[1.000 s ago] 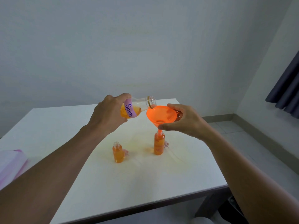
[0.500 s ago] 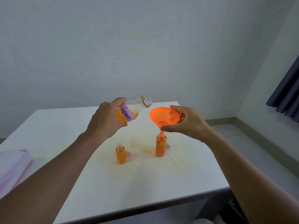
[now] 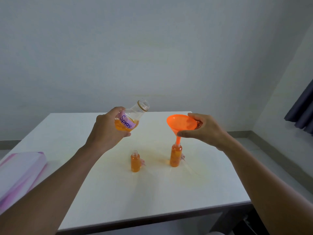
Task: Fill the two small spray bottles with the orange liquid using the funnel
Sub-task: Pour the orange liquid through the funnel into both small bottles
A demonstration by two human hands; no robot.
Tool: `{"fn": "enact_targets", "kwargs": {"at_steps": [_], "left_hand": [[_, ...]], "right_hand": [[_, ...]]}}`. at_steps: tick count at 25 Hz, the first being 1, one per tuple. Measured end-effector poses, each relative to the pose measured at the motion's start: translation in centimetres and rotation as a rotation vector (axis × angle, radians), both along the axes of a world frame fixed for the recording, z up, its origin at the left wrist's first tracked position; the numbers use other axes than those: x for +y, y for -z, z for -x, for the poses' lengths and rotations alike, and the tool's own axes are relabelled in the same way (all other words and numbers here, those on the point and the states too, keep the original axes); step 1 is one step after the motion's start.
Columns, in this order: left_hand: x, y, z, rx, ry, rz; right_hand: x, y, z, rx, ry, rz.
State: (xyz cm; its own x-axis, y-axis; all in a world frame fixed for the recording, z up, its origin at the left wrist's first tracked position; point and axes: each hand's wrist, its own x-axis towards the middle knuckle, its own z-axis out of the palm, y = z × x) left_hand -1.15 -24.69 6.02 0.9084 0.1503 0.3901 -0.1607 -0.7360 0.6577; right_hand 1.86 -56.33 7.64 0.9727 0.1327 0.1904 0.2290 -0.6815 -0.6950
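Head view, centre frame: left hand (image 3: 108,131) wrapped round tilted "Spray" bottle (image 3: 131,118), right hand (image 3: 201,129) pinching funnel (image 3: 182,122) seated in right spray bottle (image 3: 176,155). Left spray bottle (image 3: 135,161) also looked full on surface (image 3: 152,200). Probably pour finished; next, lift funnel out straight.

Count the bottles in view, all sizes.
3. The big bottle is tilted in the left hand. One small bottle stands open mid-table. The other small bottle stands to its right under the funnel. None seem hidden.
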Motion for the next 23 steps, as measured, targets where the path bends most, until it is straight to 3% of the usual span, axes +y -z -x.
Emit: {"fn": "enact_targets", "kwargs": {"at_steps": [5,9,16,23], "left_hand": [[3.6,0.2,1.0,0.007,-0.076,0.118],[7.5,0.8,1.4,0.007,-0.158,0.194],[15.8,4.3,0.7,0.052,-0.341,0.244],[19.4,7.1,-1.2,0.075,-0.385,0.330]], "right_hand": [[1.4,-3.3,-0.5,-0.112,0.068,-0.026],[6.9,-4.2,-1.5,-0.143,-0.038,-0.066],[22.7,1.9,-4.6,0.103,-0.277,-0.037],[31.8,5.6,-9.0,0.300,-0.217,0.139]]}}
